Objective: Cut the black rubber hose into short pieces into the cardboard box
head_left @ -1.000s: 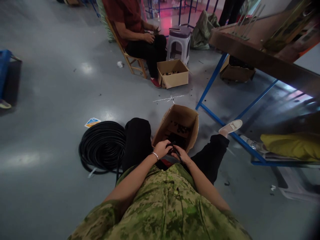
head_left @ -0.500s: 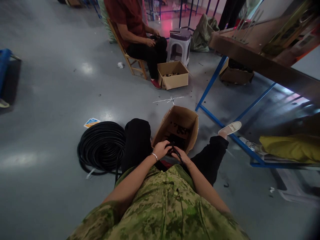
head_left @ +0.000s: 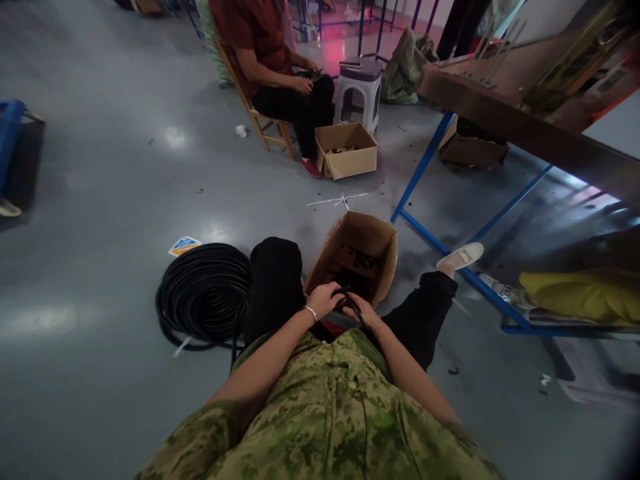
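My left hand (head_left: 324,300) and my right hand (head_left: 365,313) are close together above the near edge of an open cardboard box (head_left: 387,267). Both are closed on a thin black hose-like piece (head_left: 356,305), which curves between the fingers and lies along my right palm. My fingertips are partly hidden, and the piece's full length cannot be made out. Small black bits (head_left: 365,259) lie inside the box. On the floor left of my knee rests a thick coil of black hose (head_left: 200,287); one strand runs from it down behind my left forearm.
A seated person (head_left: 265,53) works with a dark item behind another cardboard box (head_left: 353,163). A plastic stool (head_left: 373,93) stands beside them. To the right is a table with a blue metal frame (head_left: 425,233). White string (head_left: 340,199) lies beyond my box.
My hands stay in nearly the same place, with the black piece shifted slightly between the fingers. The seated person's hands have moved a little.
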{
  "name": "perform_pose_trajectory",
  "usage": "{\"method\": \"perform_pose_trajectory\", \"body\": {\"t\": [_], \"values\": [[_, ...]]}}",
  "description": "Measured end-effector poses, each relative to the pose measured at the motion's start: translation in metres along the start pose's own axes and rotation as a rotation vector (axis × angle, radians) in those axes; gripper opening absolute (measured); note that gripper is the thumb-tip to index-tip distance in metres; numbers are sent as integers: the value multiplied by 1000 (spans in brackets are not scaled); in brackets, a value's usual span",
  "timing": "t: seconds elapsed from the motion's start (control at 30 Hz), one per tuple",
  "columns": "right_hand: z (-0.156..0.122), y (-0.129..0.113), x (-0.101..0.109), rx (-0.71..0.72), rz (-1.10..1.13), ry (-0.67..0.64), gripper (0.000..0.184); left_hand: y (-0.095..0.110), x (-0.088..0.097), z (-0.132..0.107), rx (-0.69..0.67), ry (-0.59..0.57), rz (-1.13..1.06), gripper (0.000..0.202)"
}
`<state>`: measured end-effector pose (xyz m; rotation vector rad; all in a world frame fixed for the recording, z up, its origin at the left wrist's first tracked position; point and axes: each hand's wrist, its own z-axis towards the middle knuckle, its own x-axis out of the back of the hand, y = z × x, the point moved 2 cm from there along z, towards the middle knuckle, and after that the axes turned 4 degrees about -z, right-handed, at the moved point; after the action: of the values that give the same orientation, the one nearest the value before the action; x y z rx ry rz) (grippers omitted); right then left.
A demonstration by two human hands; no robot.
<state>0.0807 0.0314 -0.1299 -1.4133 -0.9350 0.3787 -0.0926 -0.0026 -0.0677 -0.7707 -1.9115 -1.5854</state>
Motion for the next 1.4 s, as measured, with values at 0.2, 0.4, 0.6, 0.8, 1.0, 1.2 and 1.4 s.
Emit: {"method": "perform_pose_trajectory", "body": {"t": [0.2, 0.4, 0.6, 0.8, 1.0, 1.2, 1.4], "values": [[0, -1, 1, 3, -28, 0, 58, 0, -1, 1, -4, -11, 8, 16], [0, -2, 0, 47, -124, 79, 49, -1, 5, 3, -5, -21, -75, 16], [-2, -5, 0, 20, -247, 121, 36, -8, 9, 6, 25, -16, -157, 17], [1, -5, 0, -7, -314, 158, 30, -12, 6, 14, 88, -21, -138, 18], [4, 1, 1, -45, -338, 228, 27, 6, 19, 21, 139, -95, 214, 19], [3, -3, 11, -121, -314, 348, 35, 40, 31, 8, 230, -23, 377, 24], [-3, -10, 13, -91, -291, 376, 35, 47, 32, 4, 182, -45, 395, 34]]}}
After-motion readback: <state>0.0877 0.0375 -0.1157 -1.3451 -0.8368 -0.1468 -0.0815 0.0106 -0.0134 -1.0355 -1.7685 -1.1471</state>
